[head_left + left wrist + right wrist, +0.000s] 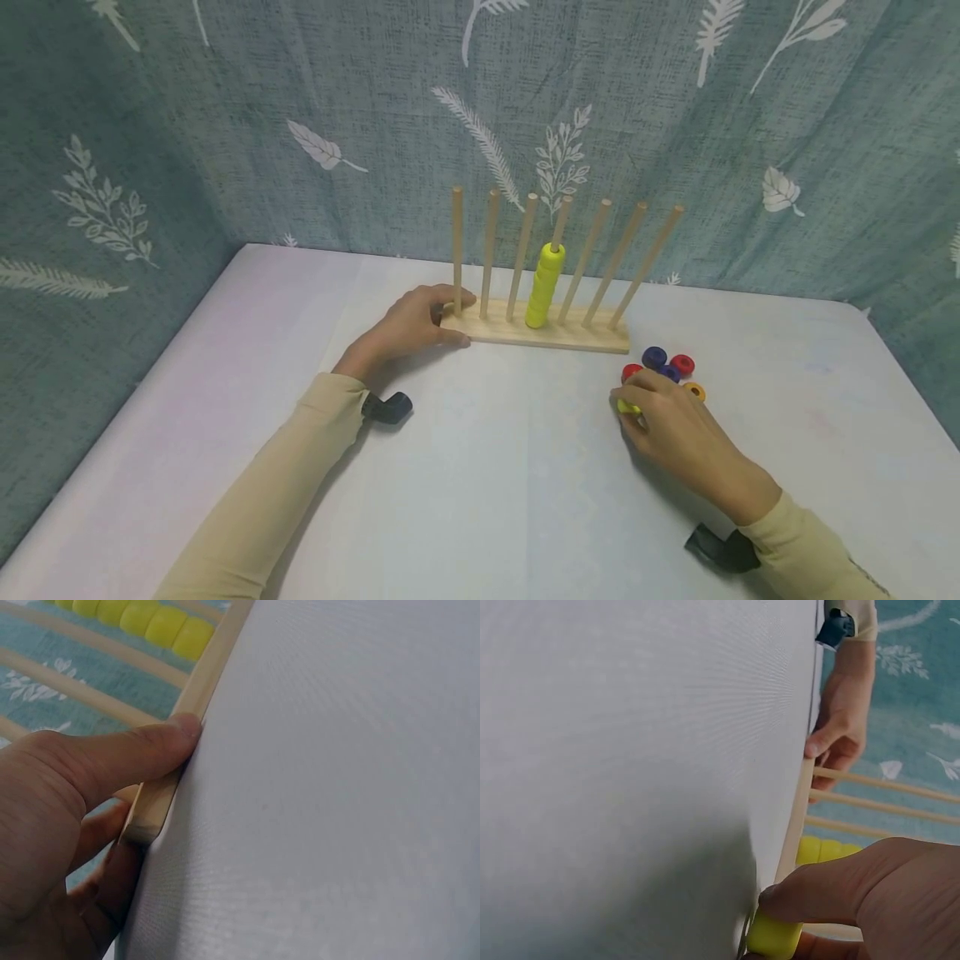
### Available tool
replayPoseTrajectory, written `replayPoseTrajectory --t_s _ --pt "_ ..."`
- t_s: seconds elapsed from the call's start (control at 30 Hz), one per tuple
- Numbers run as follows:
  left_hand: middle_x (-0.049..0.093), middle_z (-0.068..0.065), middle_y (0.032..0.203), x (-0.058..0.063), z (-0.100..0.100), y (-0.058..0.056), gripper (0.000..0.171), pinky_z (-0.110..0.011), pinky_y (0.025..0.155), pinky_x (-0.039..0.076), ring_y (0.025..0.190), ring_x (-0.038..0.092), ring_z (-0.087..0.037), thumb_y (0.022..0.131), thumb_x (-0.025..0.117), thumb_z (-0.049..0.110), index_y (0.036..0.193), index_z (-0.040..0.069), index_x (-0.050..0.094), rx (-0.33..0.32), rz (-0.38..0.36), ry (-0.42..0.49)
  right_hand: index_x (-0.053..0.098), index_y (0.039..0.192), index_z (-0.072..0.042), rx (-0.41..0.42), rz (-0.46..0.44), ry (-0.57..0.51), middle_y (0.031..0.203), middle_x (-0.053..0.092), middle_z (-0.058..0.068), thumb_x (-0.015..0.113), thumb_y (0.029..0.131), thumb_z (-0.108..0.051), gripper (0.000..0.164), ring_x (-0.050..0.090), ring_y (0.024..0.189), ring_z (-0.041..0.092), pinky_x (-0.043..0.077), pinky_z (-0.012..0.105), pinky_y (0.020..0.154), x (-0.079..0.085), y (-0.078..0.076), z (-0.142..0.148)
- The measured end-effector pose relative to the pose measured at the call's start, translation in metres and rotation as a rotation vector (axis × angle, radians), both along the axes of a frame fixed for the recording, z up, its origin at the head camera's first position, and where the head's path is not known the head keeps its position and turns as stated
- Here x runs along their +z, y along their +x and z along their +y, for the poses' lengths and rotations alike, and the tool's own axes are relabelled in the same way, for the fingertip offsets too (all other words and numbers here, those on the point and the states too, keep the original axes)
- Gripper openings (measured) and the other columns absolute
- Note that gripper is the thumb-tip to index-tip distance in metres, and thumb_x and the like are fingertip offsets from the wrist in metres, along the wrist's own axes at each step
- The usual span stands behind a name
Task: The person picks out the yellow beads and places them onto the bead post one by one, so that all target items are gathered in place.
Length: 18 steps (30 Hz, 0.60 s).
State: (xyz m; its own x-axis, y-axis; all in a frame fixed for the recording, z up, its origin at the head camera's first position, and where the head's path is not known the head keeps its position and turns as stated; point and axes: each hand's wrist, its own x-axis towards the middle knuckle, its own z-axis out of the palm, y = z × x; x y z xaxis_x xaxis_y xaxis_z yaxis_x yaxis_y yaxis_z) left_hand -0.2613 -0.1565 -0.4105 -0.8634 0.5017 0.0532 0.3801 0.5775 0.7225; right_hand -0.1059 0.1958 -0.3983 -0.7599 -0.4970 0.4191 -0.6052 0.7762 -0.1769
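Note:
A wooden peg rack (pixel 540 333) with several upright pegs stands toward the back of the table. Yellow beads (pixel 545 287) are stacked on its middle peg; the other pegs are bare. My left hand (pixel 408 325) grips the rack's left end, thumb along the front edge and fingers behind, as the left wrist view also shows. At the rack's front right, my right hand (pixel 675 425) pinches a yellow bead (pixel 774 936) between thumb and fingers, low over the table. Just beyond those fingers lie red beads (pixel 682 364), dark blue beads (pixel 654 357) and an orange bead (pixel 695 391), partly covered by the hand.
The white table (pixel 465 483) meets a blue-green curtain (pixel 360 125) with white leaf prints right behind the rack. Dark camera mounts stick out from both wrists, the left mount (pixel 388 408) and the right mount (pixel 722 550) close above the table.

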Motion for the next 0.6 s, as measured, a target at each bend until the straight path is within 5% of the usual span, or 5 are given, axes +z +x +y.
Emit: replayPoseTrajectory --t_s 0.6 --pt "0.059 -0.004 0.139 0.002 0.001 0.002 0.059 -0.049 0.103 0.042 0.132 0.049 -0.029 0.078 0.088 0.021 0.133 0.014 0.065 0.013 -0.005 -0.007 0.074 0.096 0.004 0.045 0.091 -0.044 0.096 0.067 0.012 0.078 0.068 0.010 0.029 0.065 0.075 0.021 0.056 0.036 0.059 0.017 0.001 0.001"
